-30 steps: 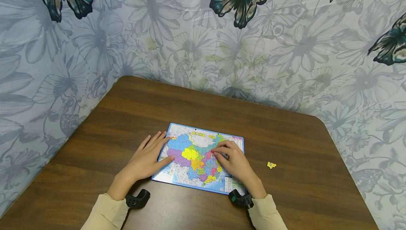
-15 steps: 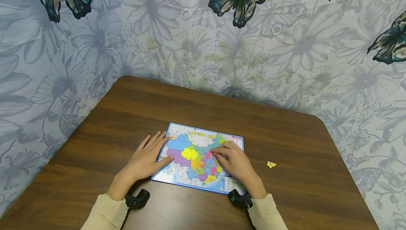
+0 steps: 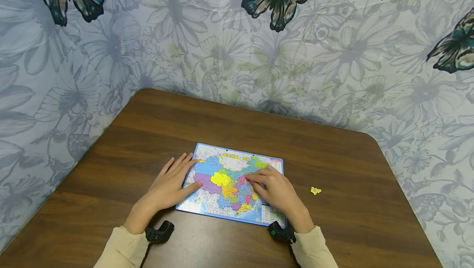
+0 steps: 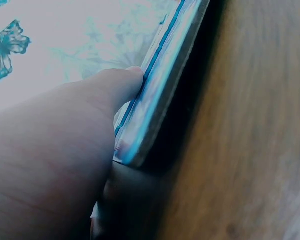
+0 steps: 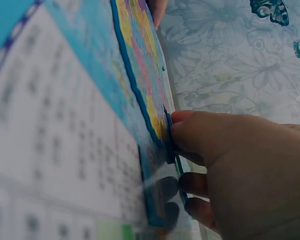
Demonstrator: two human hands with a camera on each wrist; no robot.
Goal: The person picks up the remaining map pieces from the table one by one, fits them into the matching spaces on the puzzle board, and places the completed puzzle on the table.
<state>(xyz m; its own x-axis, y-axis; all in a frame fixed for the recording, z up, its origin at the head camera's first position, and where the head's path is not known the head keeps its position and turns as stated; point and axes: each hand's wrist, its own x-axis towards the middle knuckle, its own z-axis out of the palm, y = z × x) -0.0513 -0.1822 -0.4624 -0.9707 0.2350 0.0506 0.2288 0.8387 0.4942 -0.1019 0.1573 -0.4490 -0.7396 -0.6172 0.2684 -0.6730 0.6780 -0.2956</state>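
Note:
A map puzzle board (image 3: 200, 201) with a blue rim lies on the table, its coloured pieces forming a map. My left hand (image 3: 167, 185) rests over the board's left edge with spread fingers, the thumb reaching onto the purple area. In the left wrist view the thumb (image 4: 122, 82) lies along the board's near side. Over the right part of the map, my right hand (image 3: 275, 186) has thumb and index finger brought together. Up close, a small blue-edged puzzle piece (image 5: 170, 140) shows at those fingertips, tilted against the map; its printed face is mostly hidden.
One loose yellow puzzle piece (image 3: 315, 190) lies on the wooden table (image 3: 352, 169) to the right of the board. Behind the table hangs a floral backdrop (image 3: 229, 54) with butterflies. Each wrist wears a black camera band (image 3: 160, 232).
My right hand shifts and turns very slightly over the same spot on the map. The left hand stays on the board, and the head view drifts a little.

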